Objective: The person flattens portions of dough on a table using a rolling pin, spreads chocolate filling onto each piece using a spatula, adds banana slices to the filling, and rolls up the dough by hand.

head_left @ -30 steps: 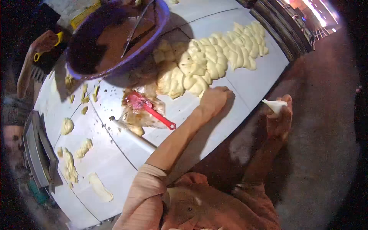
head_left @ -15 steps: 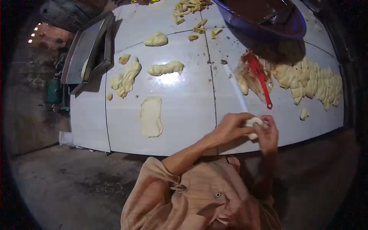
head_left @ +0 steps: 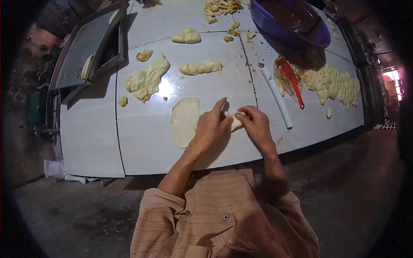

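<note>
One small dough piece (head_left: 235,121) is pinched between the left hand (head_left: 209,127) and right hand (head_left: 257,126) at the near table (head_left: 90,142) edge. One flattened dough sheet (head_left: 185,121) lies just left; one white rolling pin (head_left: 276,97) and one red spatula (head_left: 292,81) lie right.

Pale yellow dough (head_left: 235,121) sits between the hands (head_left: 214,127), over a glossy white table (head_left: 142,150). There's a deep blue-purple bowl (head_left: 287,26), a bright red spatula (head_left: 292,81) and a plain white rod (head_left: 277,98). Grey metal tray (head_left: 81,47), and the shirt (head_left: 223,215) is peach with thin dark stripes.
</note>
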Tool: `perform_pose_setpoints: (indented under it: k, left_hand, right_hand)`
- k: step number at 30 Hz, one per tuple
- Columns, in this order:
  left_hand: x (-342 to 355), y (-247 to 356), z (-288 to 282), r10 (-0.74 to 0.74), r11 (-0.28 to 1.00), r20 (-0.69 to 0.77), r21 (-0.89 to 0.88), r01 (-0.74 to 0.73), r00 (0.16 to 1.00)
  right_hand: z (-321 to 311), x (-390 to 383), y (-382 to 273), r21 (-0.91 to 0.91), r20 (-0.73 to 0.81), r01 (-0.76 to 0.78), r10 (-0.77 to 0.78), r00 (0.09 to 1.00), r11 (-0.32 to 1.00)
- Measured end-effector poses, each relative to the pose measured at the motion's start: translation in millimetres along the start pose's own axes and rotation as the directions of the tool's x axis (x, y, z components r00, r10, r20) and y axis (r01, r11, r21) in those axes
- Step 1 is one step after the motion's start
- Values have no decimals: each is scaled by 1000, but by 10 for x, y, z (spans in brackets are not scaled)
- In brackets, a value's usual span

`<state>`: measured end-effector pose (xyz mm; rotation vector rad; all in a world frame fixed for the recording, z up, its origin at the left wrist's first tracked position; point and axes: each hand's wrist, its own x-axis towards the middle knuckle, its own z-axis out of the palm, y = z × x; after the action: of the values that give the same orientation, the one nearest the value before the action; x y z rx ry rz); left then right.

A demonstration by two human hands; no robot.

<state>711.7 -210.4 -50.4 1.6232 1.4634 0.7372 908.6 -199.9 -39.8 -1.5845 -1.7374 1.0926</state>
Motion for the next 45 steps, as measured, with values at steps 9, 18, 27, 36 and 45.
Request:
perform_pose_setpoints:
  k: [9,18,27,36,45]
  left_hand:
    - [-439,107,334,377,640,83,697,-324,922]
    - [-401,102,325,120,796,136,579,-177,983]
    - [-266,42,420,193,741,77,642,-197,978]
    - [-560,96,515,198,736,2,661,-150,980]
    - [-638,107,516,64,761,30,645,-68,997]
  right_hand:
    - [-93,-153,80,-455,182,524,-500,847,720]
    - [-171,-247,399,-589,362,494,-338,869,639]
    - [-144,-50,445,-537,293,552,-472,831,638]
    - [-548,6,562,-646,-82,316,-474,877,695]
    - [-979,-6,735,-667,-252,49,-287,924,743]
